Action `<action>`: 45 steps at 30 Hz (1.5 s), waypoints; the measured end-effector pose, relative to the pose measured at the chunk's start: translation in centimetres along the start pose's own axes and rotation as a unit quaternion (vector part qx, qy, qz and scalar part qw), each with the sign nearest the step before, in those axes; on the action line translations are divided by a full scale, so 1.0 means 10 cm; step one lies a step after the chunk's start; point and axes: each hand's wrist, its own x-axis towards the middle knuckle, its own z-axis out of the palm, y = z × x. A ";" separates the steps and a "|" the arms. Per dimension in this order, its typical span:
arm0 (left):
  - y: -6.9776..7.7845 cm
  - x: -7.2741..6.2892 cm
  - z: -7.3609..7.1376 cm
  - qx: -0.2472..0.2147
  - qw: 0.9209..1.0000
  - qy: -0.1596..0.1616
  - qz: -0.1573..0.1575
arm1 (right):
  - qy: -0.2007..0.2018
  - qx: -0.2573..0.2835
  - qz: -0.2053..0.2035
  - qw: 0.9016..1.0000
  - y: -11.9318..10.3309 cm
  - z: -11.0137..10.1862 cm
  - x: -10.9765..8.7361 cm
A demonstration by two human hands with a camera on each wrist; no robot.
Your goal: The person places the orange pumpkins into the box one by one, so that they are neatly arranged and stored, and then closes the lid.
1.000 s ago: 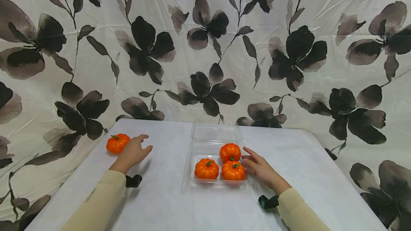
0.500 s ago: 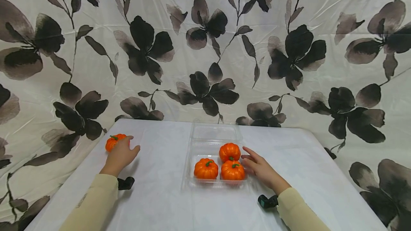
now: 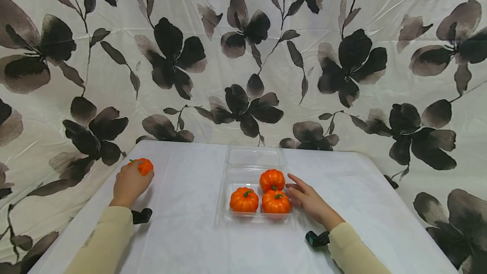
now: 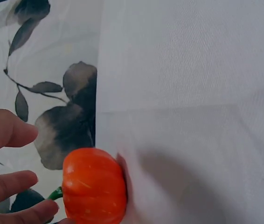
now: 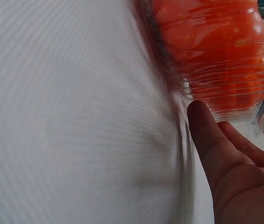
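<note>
A small orange toy pumpkin (image 3: 146, 166) with a green stem sits on the table's left side. My left hand (image 3: 131, 183) is over its near side and covers part of it. In the left wrist view, spread fingers reach around the stem end of the pumpkin (image 4: 94, 186), with a gap between thumb and body. A clear plastic clamshell box (image 3: 223, 198) with its lid laid back holds three more pumpkins (image 3: 244, 200). My right hand (image 3: 310, 202) rests at the box's right side, fingers extended; the right wrist view shows the thumb against the ribbed wall.
The white-covered table (image 3: 182, 240) has its left edge close beside the left pumpkin. The clear lid (image 3: 254, 155) lies behind the box. A floral cloth (image 3: 243, 54) hangs behind the table. Dark wrist cameras (image 3: 317, 239) sit under both wrists.
My left hand has moved left, first to the right of the lone pumpkin and now over its near side. My right hand and the box have stayed in place.
</note>
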 end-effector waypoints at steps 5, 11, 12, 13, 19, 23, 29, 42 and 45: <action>-0.02 0.00 -0.02 -0.008 0.999 0.004 -0.033 | -0.008 0.006 -0.009 1.000 0.01 -0.01 -0.01; 0.00 0.00 -0.05 -0.016 0.998 0.008 -0.053 | -0.019 0.013 -0.023 0.999 0.02 -0.03 -0.01; 0.00 0.00 -0.05 -0.016 0.998 0.009 -0.058 | -0.020 0.014 -0.022 0.999 0.02 -0.03 -0.01; -0.01 0.01 -0.06 -0.016 0.998 0.010 -0.062 | -0.020 0.014 -0.022 0.999 0.02 -0.03 -0.01; -0.07 0.06 -0.04 -0.008 0.996 0.008 -0.093 | -0.021 0.012 -0.021 0.999 0.01 -0.04 -0.01; -0.11 0.11 -0.01 -0.004 0.994 -0.001 -0.112 | -0.020 0.009 -0.019 1.000 -0.01 -0.04 -0.02; -0.18 0.18 0.04 -0.030 0.991 -0.014 -0.133 | -0.020 0.008 -0.017 1.000 -0.01 -0.04 -0.02; -0.23 0.32 0.09 -0.071 0.983 -0.037 -0.164 | -0.017 0.000 -0.017 1.000 0.00 -0.05 0.00; -0.24 0.35 0.12 -0.073 0.984 -0.038 -0.160 | -0.013 0.004 -0.013 1.000 0.01 -0.04 0.00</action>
